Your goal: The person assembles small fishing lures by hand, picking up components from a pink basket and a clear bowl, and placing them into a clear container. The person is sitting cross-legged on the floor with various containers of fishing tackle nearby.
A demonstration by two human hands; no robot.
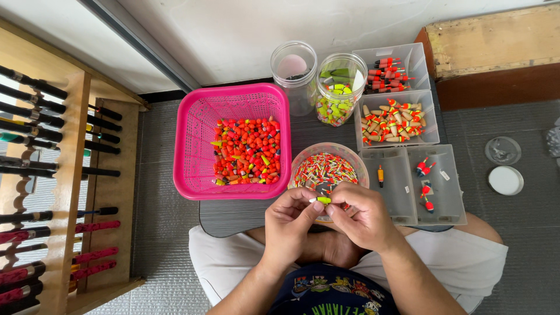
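My left hand and my right hand meet in front of me, both pinching a small yellow-green fishing float between their fingertips. Just beyond the hands stands a round clear bowl full of thin red, white and yellow float stems. Left of it a pink plastic basket holds a heap of orange, red and yellow float bodies. I sit cross-legged with a dark board on my lap.
Clear trays at the right hold a few finished floats; two more trays behind hold several floats. Two clear jars stand at the back. A wooden rack of fishing rods is at the left. Two lids lie on the grey mat.
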